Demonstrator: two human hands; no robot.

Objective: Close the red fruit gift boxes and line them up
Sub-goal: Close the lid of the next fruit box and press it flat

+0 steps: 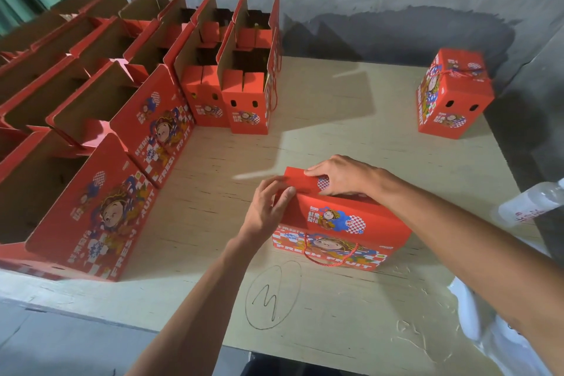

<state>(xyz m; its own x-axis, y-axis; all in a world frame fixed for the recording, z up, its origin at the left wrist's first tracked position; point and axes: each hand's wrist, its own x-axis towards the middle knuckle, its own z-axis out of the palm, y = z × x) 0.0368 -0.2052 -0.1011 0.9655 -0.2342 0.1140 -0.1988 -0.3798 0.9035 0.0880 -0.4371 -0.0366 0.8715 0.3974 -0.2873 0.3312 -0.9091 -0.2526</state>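
Note:
A red fruit gift box (341, 229) with a cartoon print and a red cord handle stands near the front of the plywood table (335, 137). Its far top flap (300, 181) lies partly raised over the near one. My left hand (268, 207) pinches the left end of that flap. My right hand (345, 175) presses down on the flap with curved fingers. One closed red box (451, 101) stands at the far right. Several open red boxes (244, 94) stand in rows on the left.
A grey wall runs behind the table. A clear plastic bottle (531, 204) lies at the right edge. A pencilled circle with a "3" (273, 294) marks the table front. White plastic wrap (476, 314) hangs at the lower right.

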